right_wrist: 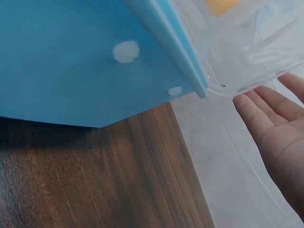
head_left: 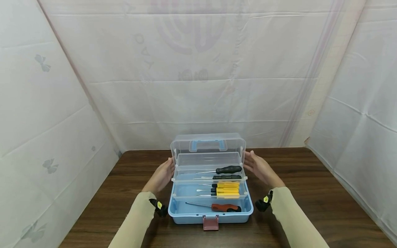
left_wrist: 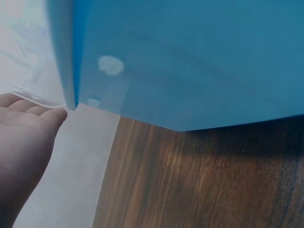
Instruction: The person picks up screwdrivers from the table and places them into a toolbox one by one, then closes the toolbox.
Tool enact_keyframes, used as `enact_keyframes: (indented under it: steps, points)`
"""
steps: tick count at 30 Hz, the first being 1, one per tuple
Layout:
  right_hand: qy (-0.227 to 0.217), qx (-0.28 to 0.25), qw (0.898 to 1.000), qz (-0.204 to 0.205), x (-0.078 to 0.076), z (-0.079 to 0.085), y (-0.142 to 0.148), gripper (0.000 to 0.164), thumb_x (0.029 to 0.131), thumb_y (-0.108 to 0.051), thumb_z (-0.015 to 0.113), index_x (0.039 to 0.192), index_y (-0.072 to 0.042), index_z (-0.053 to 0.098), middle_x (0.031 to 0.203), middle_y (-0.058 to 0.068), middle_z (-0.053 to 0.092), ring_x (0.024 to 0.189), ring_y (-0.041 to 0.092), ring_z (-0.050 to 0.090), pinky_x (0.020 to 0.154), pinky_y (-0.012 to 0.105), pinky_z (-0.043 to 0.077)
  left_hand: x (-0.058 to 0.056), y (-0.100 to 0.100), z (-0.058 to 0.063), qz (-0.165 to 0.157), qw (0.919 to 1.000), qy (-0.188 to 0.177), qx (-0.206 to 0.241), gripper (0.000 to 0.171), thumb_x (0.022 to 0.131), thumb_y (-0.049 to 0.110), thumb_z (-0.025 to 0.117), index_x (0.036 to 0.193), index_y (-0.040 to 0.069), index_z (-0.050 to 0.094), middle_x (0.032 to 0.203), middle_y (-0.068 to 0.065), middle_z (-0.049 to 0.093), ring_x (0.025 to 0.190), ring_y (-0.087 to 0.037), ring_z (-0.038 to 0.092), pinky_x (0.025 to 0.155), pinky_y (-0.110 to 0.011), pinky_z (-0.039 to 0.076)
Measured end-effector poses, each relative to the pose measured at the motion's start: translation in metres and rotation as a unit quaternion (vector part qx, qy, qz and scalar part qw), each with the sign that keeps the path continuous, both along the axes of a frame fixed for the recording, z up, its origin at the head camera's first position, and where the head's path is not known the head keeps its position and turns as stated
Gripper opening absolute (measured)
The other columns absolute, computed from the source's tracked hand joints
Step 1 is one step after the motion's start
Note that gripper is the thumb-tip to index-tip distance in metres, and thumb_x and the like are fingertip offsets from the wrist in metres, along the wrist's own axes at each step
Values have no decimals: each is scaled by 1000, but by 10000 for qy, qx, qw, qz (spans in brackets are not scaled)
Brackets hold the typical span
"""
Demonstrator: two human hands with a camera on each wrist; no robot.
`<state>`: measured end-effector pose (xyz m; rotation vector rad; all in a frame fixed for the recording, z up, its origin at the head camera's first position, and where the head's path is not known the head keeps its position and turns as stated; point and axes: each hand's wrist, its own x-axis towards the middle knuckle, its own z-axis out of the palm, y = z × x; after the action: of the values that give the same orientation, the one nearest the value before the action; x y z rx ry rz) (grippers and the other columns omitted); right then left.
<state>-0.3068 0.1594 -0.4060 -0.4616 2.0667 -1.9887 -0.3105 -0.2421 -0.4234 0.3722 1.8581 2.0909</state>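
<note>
A blue toolbox [head_left: 183,219] stands on the table with its clear lid [head_left: 181,146] raised and tilted back. My left hand [head_left: 161,177] is at the lid's left side, its fingers reaching behind the edge. On the opposite side my right hand [head_left: 262,168] has its fingers extended against the back of the lid. Both wrist views show fingertips at the clear plastic, palms uncurled. Inside, black-handled screwdrivers [head_left: 229,169] and several yellow-handled screwdrivers [head_left: 227,190] lie in clear trays [head_left: 184,172]. A red-and-black screwdriver [head_left: 224,207] rests in the blue bottom.
The dark wooden table [head_left: 124,193] extends to both sides of the toolbox. A pinkish latch [head_left: 210,223] hangs at the box's front. White sheeting [head_left: 198,103] rises behind the table and along both sides. A blue handle [head_left: 207,144] is set in the lid.
</note>
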Motion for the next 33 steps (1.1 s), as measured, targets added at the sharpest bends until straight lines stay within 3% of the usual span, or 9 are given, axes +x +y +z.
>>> enact_keyframes:
  steps: [6, 11, 23, 33]
  points:
    - [-197, 42, 9996, 177, -4, -2, -2, 75, 103, -52, 19, 152, 3, 6, 160, 22, 7, 148, 39, 8, 119, 51, 12, 1, 1, -3, 83, 10000, 26, -36, 75, 101, 52, 26, 154, 5, 2, 163, -10, 4, 151, -25, 3, 122, -43, 6]
    - [-285, 57, 9993, 221, -3, 1, -2, 77, 102, -53, 19, 152, 3, 2, 160, 22, 4, 148, 38, 5, 120, 51, 9, 1, 1, -2, 16, 10000, 76, -22, 79, 100, 55, 28, 154, 5, 1, 163, -10, 3, 151, -26, 2, 122, -44, 5]
    - [-250, 2, 9994, 221, 7, 4, -5, 76, 103, -51, 18, 152, 4, -1, 160, 21, -2, 148, 37, 3, 120, 50, 8, 8, -2, 1, -161, 9995, 277, 73, 69, 105, 44, 21, 153, 1, -2, 163, -13, -2, 150, -28, -2, 122, -45, 2]
    - [-59, -3, 9997, 234, 13, 1, -4, 74, 104, -49, 18, 152, 3, -1, 160, 21, -1, 148, 37, 2, 119, 50, 8, 14, -3, 1, -114, 9996, 209, 136, 62, 107, 38, 16, 154, 2, -2, 163, -13, -2, 150, -28, -3, 122, -47, -1]
